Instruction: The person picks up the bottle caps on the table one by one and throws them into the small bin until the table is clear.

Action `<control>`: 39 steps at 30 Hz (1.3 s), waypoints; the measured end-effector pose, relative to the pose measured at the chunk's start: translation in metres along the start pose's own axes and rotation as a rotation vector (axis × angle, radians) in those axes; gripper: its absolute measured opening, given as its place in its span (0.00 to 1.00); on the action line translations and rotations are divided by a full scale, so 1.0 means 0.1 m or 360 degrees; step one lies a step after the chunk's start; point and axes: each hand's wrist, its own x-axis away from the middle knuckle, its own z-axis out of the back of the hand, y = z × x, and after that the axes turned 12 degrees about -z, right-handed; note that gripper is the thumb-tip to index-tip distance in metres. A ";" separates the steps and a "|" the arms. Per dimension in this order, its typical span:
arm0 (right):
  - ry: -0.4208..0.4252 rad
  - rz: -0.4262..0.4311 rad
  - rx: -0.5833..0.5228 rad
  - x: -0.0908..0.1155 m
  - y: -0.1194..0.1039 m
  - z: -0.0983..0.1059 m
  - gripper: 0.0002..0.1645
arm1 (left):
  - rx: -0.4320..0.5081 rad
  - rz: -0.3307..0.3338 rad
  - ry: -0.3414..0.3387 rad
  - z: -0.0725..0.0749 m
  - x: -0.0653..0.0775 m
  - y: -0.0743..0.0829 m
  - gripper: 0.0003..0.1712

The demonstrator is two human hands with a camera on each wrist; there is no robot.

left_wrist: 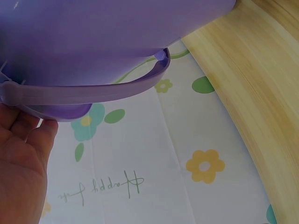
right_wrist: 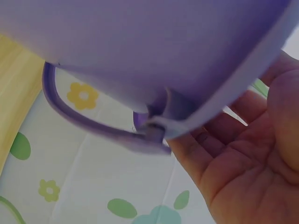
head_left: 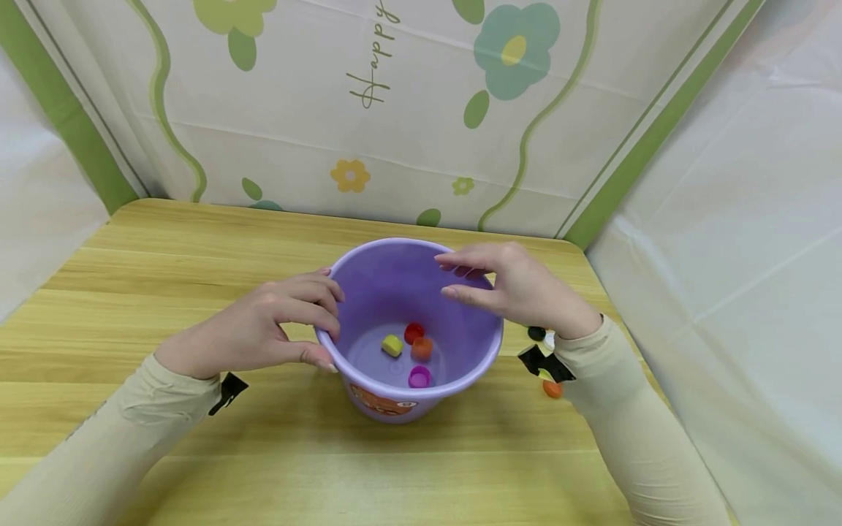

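Note:
A purple bucket (head_left: 395,285) stands upright on the table. My left hand (head_left: 272,321) grips its left rim, fingers bent over the edge and thumb along the outside. The right hand (head_left: 503,281) is at the right rim with its fingers reaching over the opening, holding nothing. On the bucket floor lie small pieces: a yellow one (head_left: 392,345), a red one (head_left: 414,334), an orange one (head_left: 422,349) and a magenta round cup-like one (head_left: 419,377). In the left wrist view the bucket's purple handle (left_wrist: 93,93) hangs along its outer side.
Beside the right sleeve lie more small pieces, among them a black one (head_left: 536,333) and an orange one (head_left: 552,389), partly hidden by the forearm. The wooden table (head_left: 197,256) meets a flowered white curtain (head_left: 296,131) at the back.

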 end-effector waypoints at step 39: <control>-0.0153 -0.0749 0.0114 1.44 1.15 -0.12 0.16 | 0.0034 0.0040 0.0002 -0.02 0.00 0.00 0.17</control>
